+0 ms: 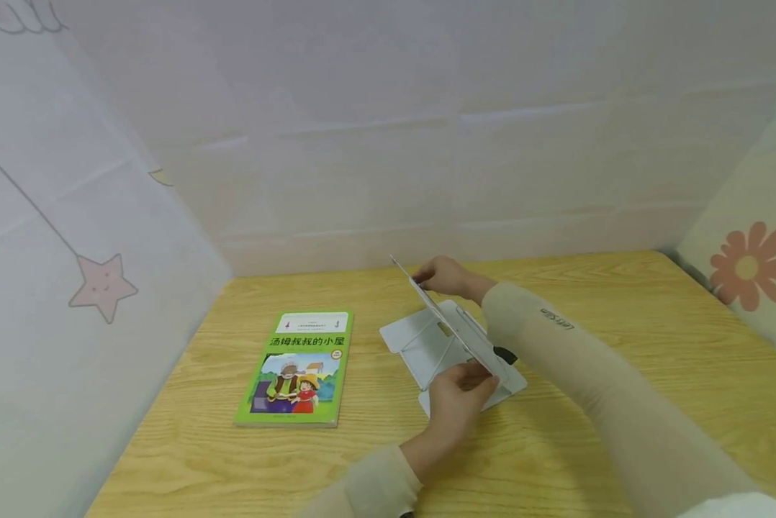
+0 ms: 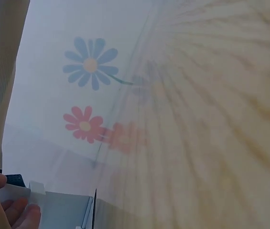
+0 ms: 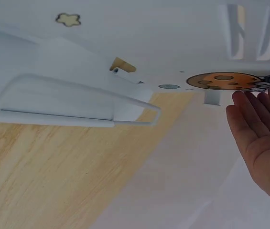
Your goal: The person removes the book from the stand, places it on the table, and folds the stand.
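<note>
A white folding book stand (image 1: 427, 352) stands on the table with its base flat and its back panel tilted up. My left hand (image 1: 456, 403) grips the panel's near lower edge; in the left wrist view its fingers (image 2: 25, 214) are bent at a pale edge beside a dark clip. At the panel's far upper edge, my right hand (image 1: 446, 277) pinches the rim. The right wrist view shows that hand (image 3: 264, 138) against the panel, near a printed orange picture (image 3: 225, 81). A bent wire support (image 3: 87, 88) hangs out from the panel there.
Left of the stand lies a green-bordered picture book (image 1: 297, 370), cover up. The wooden table (image 1: 187, 446) ends at a pale fabric wall (image 1: 362, 180) behind, with printed side walls left and right.
</note>
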`<action>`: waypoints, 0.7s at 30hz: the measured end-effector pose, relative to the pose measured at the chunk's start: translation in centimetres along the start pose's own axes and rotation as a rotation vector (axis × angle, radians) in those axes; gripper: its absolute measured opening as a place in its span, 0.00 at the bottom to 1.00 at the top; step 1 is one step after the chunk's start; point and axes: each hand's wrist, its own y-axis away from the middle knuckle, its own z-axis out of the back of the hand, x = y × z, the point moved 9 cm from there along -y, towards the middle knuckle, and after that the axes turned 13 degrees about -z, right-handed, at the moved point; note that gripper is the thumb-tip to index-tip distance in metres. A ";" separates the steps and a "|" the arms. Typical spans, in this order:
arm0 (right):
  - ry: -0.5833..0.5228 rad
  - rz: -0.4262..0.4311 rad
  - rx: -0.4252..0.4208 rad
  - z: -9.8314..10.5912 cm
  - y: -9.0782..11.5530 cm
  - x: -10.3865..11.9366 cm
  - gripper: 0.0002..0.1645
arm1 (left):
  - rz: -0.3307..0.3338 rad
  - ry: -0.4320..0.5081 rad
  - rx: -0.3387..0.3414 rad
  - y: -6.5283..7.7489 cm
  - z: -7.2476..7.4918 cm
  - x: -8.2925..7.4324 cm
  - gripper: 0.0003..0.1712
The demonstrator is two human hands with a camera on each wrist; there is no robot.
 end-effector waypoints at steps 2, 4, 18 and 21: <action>-0.002 0.024 0.002 0.2 0.2 0.2 0.15 | -0.019 -0.018 0.034 -0.1 0.1 -0.2 0.10; -0.005 0.034 0.000 0.5 0.5 0.5 0.15 | -0.042 -0.042 0.064 -0.2 0.4 -0.3 0.09; -0.171 -0.029 0.000 2.8 3.5 2.1 0.22 | -0.147 -0.289 0.201 -2.0 4.8 -0.1 0.17; -0.209 0.001 0.017 2.7 3.9 2.3 0.23 | -0.139 -0.387 0.181 -2.6 6.4 0.2 0.20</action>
